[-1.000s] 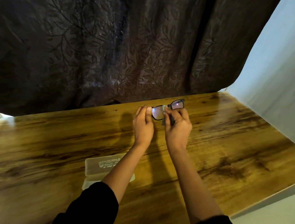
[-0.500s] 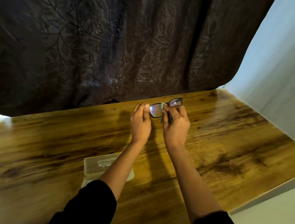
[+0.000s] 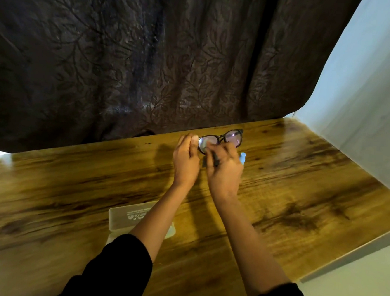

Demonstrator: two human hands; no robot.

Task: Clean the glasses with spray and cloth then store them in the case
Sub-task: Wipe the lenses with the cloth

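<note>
1. A dark curtain (image 3: 150, 49) with a leaf pattern hangs right behind both hands and fills the top of the view.
2. The wooden counter (image 3: 303, 192) spreads out beneath the hands, glossy and streaked with dark grain.
3. A pale wall (image 3: 371, 92) rises well off to the right of the right hand.
4. Black sleeves (image 3: 117, 271) are pushed up, leaving both forearms bare.
5. The translucent case (image 3: 133, 218) lies open on the counter, well back from the hands and partly under the left forearm.
6. The left hand (image 3: 186, 161) is raised off the counter, thumb and fingertips pinching the near end of the frame.
7. The right hand (image 3: 225, 171) sits just beside it, fingers curled onto the lens next to the left hand.
8. The glasses (image 3: 222, 139) are held up between the two hands, dark frame tilted, the far lens poking out past the right fingers.
9. The cloth (image 3: 205, 147) is a blurred pale patch on that nearer lens, pinched under the right fingertips.
10. A small pale blue bit (image 3: 242, 157) peeks out at the right hand's far edge; what it is, I can't tell.
</note>
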